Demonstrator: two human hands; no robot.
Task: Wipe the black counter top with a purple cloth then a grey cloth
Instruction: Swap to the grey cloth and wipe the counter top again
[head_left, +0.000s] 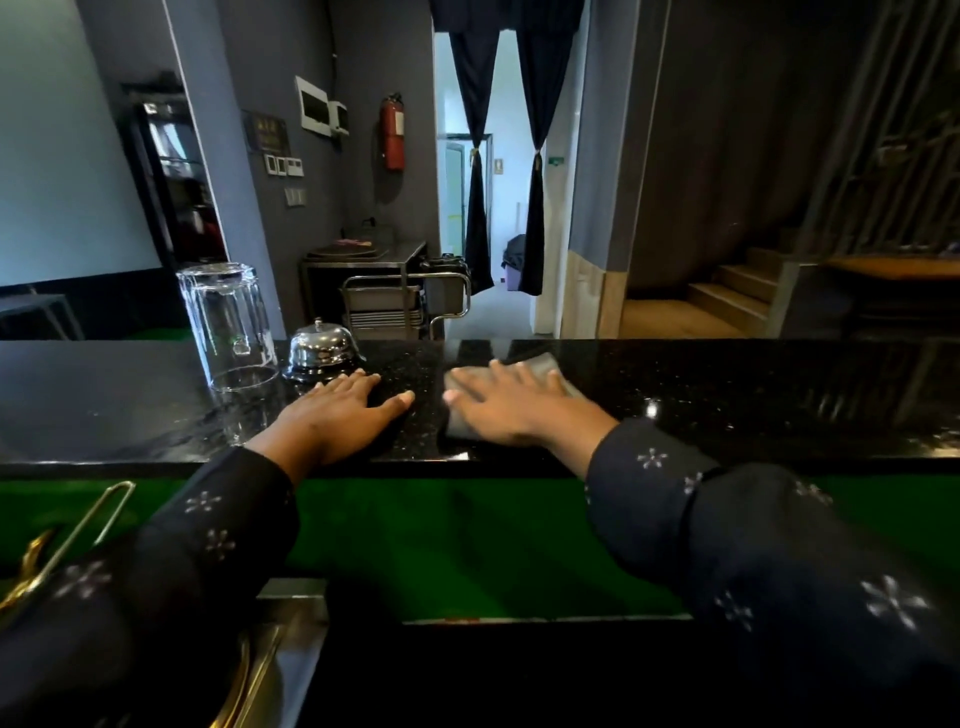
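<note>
The black speckled counter top (727, 395) runs across the view from left to right. A grey cloth (545, 365) lies flat on it near the middle. My right hand (511, 402) presses down on the cloth with straight, spread fingers, covering most of it. My left hand (337, 415) rests flat on the bare counter just left of the cloth, fingers straight, holding nothing. No purple cloth is in view.
An upturned clear glass (228, 325) stands on the counter at the left, with a chrome service bell (321, 351) beside it, close to my left fingertips. Behind the counter are a metal trolley (405, 306), a curtained doorway and stairs at the right.
</note>
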